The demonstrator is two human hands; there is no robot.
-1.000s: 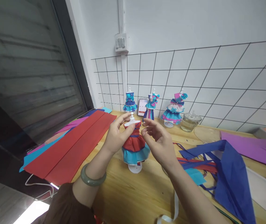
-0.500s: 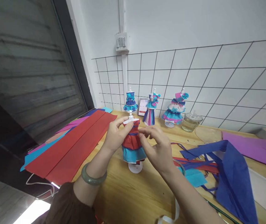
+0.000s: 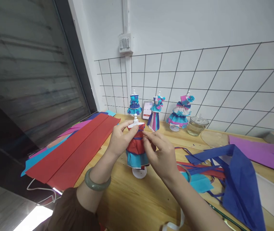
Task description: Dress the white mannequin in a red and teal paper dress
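Note:
A small white dress form (image 3: 135, 119) stands upright on its round base (image 3: 139, 173), wearing a red and turquoise doll dress (image 3: 137, 147) with thin blue bands around the bodice. My left hand (image 3: 121, 138) grips the form at its upper left, thumb across the front of the bodice and fingers behind the shoulder. At the right edge of the bodice, the thumb and forefinger of my right hand (image 3: 162, 150) are pinched together against the dress. Whether a small piece sits between those fingertips is hidden.
Three dressed forms, one in blue (image 3: 134, 104), one with a striped skirt (image 3: 154, 120) and one with pink trim (image 3: 178, 115), stand behind near a phone (image 3: 147, 109). A glass cup (image 3: 197, 125) is at right. Red fabric (image 3: 79, 149) lies left, blue fabric (image 3: 240, 189) right.
My right hand has moved slightly left, its fingertips closing against the bodice edge. The top of the dress form has tilted a little to the right; my left hand keeps its hold.

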